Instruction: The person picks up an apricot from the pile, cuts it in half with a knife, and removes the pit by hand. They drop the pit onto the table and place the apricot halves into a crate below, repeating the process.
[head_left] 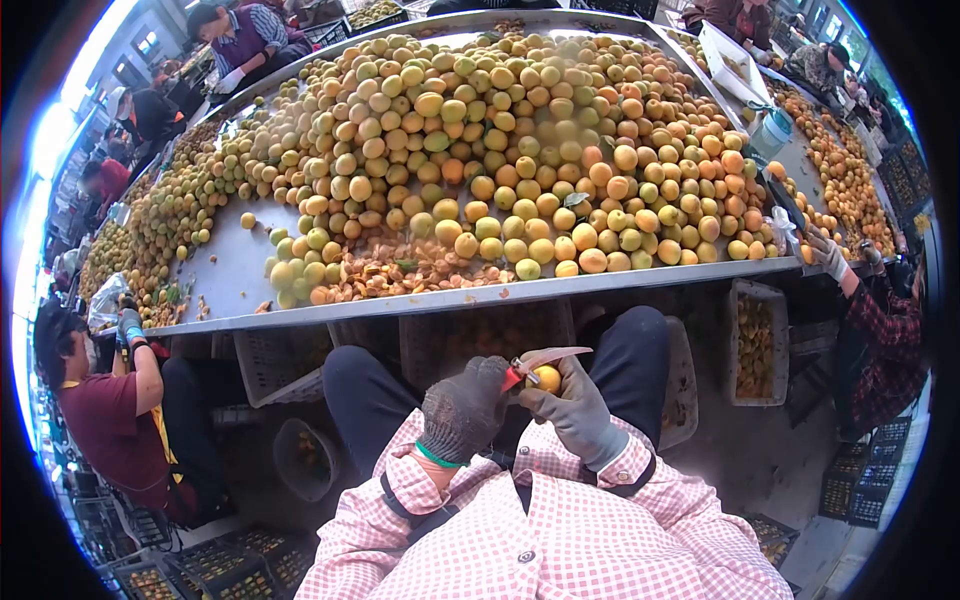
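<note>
Dark-grey-gloved, green-cuffed left hand (465, 403), fingers curled around the grip of a red-handled knife with a pale, curved blade (556, 356). Light-grey-gloved right hand (576, 410), thumb and fingers gripping one round, yellow-orange fruit (546, 379), above the lap, near side of a grey metal table (460, 299) heaped with round green, yellow and orange fruits (430, 110). Blade at the far side of the fruit, tip to the right; whether touching the skin, cannot tell. For good knife work, probably best to hold the fruit firmly without squashing, keep right-hand fingertips clear of the edge, turn fruit against blade in short, controlled movements, and brace both wrists close to the body.
</note>
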